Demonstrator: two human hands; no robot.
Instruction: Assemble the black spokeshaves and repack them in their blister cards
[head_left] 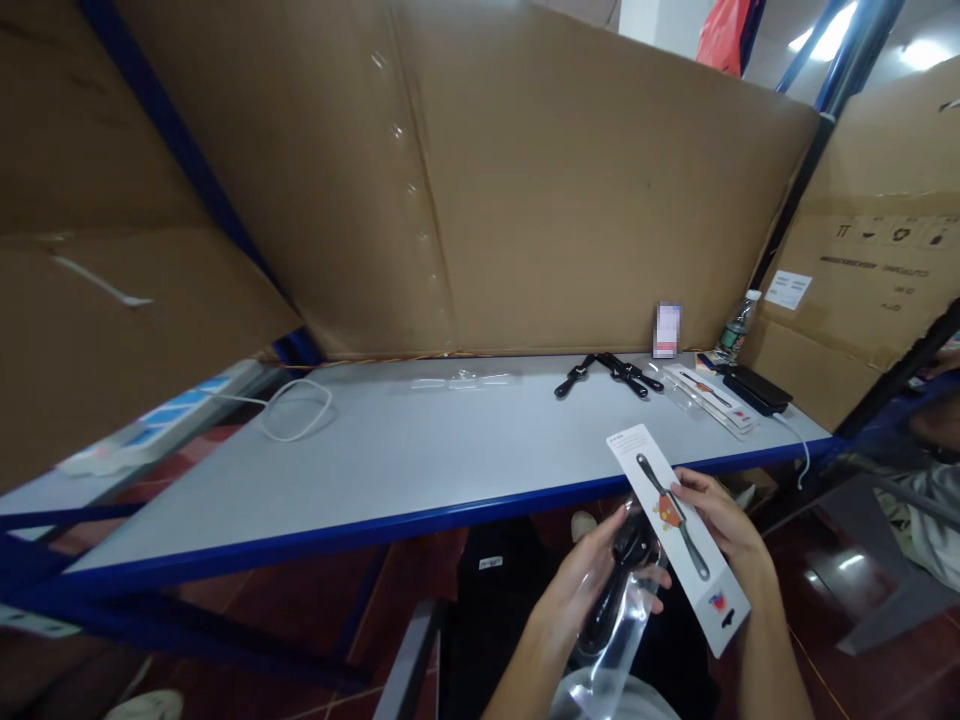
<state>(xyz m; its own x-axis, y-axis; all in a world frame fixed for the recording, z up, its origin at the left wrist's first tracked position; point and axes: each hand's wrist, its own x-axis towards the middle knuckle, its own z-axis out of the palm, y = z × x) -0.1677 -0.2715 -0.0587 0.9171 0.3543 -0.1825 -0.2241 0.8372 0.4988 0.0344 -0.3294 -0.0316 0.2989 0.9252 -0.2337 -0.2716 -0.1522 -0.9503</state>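
My left hand (581,570) is closed around a black two-handled spokeshave (619,580) in a clear plastic blister shell (634,615), in front of the table edge above my lap. My right hand (716,515) grips a white printed backing card (679,540) by its right edge, with the card tilted beside the shell. A picture of the tool is printed on it. On the table beyond lie several more black spokeshaves (626,375) in a loose group. To their right is a small stack of the same printed cards (712,400).
A clear plastic shell (465,380) lies near the back of the grey table (360,460). A phone (666,330), a bottle (736,328) and a black case (756,390) stand or lie at the right. A white cable (300,410) loops at the left. Cardboard walls (585,200) surround the table; a person (930,490) sits at right.
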